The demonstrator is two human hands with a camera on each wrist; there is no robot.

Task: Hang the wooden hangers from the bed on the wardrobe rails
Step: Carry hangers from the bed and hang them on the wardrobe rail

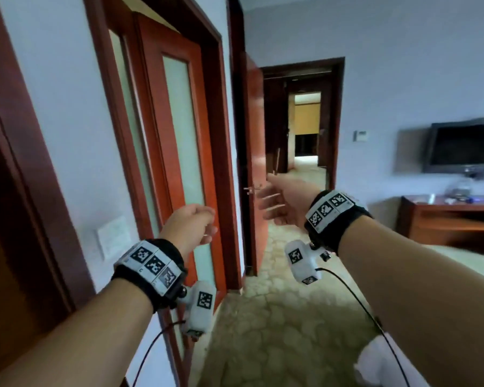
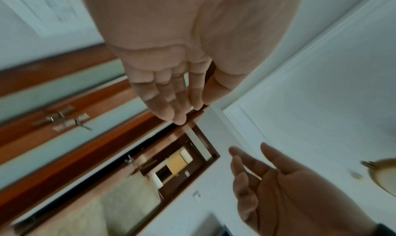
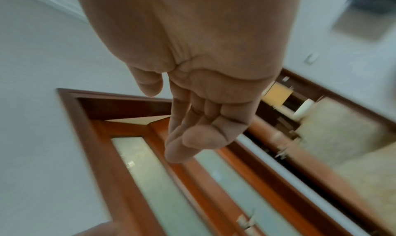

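Observation:
No wooden hanger, bed or wardrobe rail shows in any view. My left hand [image 1: 192,223] is raised in front of a glass-panelled wooden door [image 1: 179,152], fingers relaxed and holding nothing. The left wrist view shows the same empty left hand [image 2: 169,90] with its fingers nearly straight. My right hand [image 1: 281,199] is stretched forward with the palm turned inward and the fingers spread, also empty. It reappears as the right hand [image 2: 278,188] low in the left wrist view, and as the right hand [image 3: 203,121] with loosely bent fingers in its own wrist view.
A dark wooden frame [image 1: 14,169] runs along the far left edge. An open door [image 1: 253,152] leads to a hallway ahead. A wall television [image 1: 467,146] hangs above a wooden desk [image 1: 444,219] on the right. White fabric [image 1: 375,364] lies at the bottom right over patterned carpet [image 1: 277,317].

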